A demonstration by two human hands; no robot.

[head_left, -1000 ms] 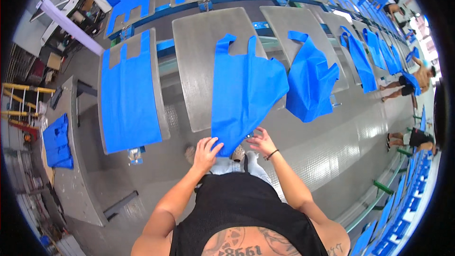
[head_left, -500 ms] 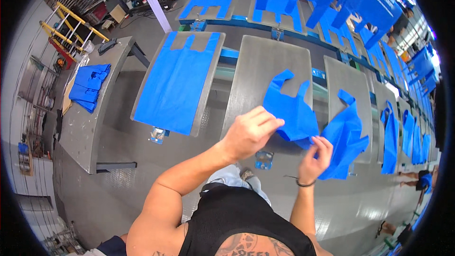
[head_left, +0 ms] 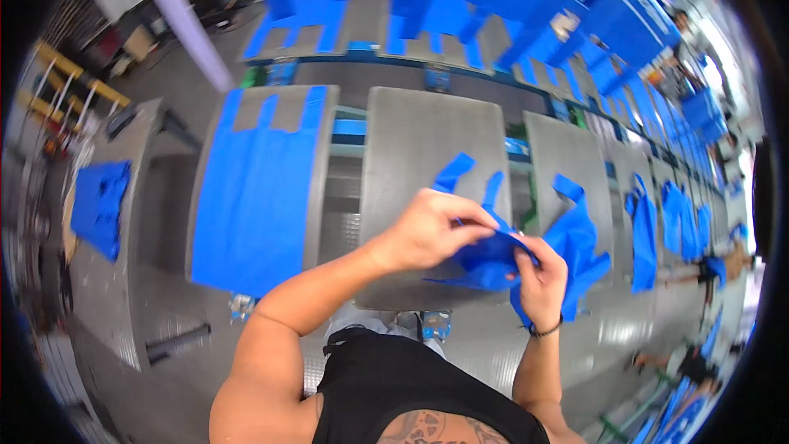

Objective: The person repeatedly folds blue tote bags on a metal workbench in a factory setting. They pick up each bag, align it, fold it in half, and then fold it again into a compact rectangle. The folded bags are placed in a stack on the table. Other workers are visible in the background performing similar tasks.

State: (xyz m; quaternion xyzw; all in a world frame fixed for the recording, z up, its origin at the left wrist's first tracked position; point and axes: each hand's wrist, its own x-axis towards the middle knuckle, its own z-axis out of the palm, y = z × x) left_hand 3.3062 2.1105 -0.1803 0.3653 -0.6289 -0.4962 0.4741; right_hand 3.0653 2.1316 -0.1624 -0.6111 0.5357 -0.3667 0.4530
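Both my hands pinch the edge of a blue fabric bag (head_left: 485,267) that hangs crumpled over the near end of a grey flat board (head_left: 431,136). My left hand (head_left: 440,230) grips the edge between thumb and fingers. Close beside it, my right hand (head_left: 541,271), with a dark band at the wrist, holds the same edge. The bag's two handle straps lie on the board beyond my hands. Just right of it, another crumpled blue bag (head_left: 569,234) lies partly over the neighbouring board (head_left: 567,148).
On the board to the left a blue bag (head_left: 255,197) is spread flat. A side table (head_left: 115,304) at far left bears folded blue bags (head_left: 100,210). More boards with blue bags run off to the right, and a purple post (head_left: 185,20) stands behind.
My hands have come closer together on the bag's edge, lifting it. The view has shifted, so the boards and side table appear further left.
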